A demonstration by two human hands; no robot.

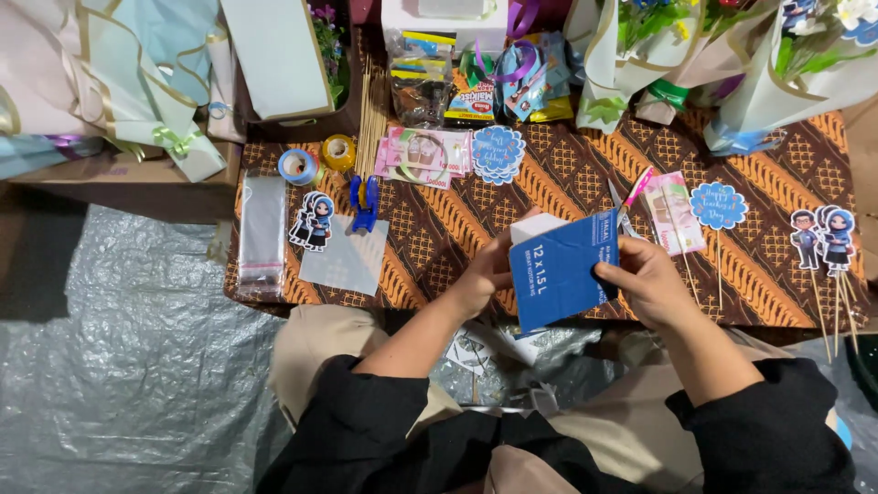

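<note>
We pinch the flat blue cardboard box (562, 270) between left hand (489, 270) and right hand (645, 279) above the bench's (567, 174) near edge; a loose pinch might drop it.

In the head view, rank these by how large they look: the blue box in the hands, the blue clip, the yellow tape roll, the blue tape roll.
1. blue box, though nearest the camera
2. blue clip
3. blue tape roll and yellow tape roll: too alike to rank

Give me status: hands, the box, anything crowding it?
Left hand and right hand both grip the blue box, held above the patterned table. Scissors lie just behind it.
</note>
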